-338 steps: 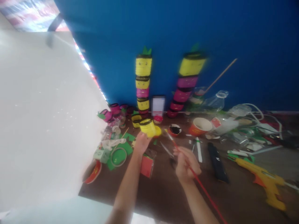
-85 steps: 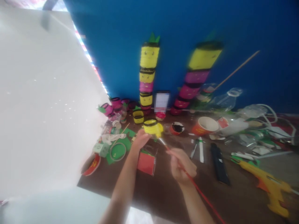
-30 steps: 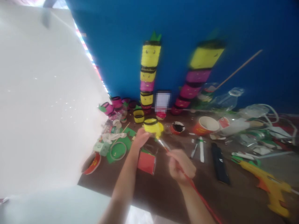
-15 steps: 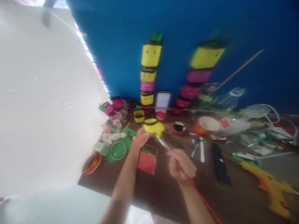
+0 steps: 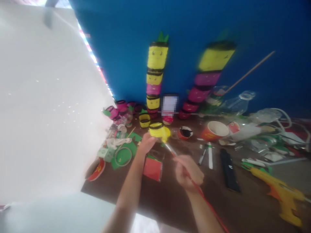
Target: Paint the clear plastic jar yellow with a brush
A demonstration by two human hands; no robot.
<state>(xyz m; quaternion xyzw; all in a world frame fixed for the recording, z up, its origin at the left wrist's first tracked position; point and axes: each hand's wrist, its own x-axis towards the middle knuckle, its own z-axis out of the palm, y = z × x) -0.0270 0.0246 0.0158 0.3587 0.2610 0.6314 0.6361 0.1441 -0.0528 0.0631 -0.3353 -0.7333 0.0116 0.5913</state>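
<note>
My left hand (image 5: 147, 142) has its fingers closed at the lower left side of a yellow cup (image 5: 155, 130) with a black rim. In my right hand (image 5: 189, 171) is a paintbrush (image 5: 170, 149) with a long red handle. Yellow paint covers the brush's tip, which is close to the cup's lower right side. A yellow patch (image 5: 167, 133) shows just behind the cup; what it is, I cannot make out. Below the left hand lies a flat red packet (image 5: 153, 169). To the right of the cup stands a small red pot (image 5: 185, 132) with dark contents.
Decorated yellow and pink cup stacks (image 5: 157, 58) line the blue wall. Farther right are a paper cup (image 5: 215, 130), a white marker (image 5: 210, 156), a black case (image 5: 229, 170) and a yellow glue gun (image 5: 279, 191). Green sheets (image 5: 132, 147) and a red bowl (image 5: 96, 170) lie left.
The yellow cup has shifted very slightly to the left in my left hand. My right hand and the paintbrush are almost unmoved.
</note>
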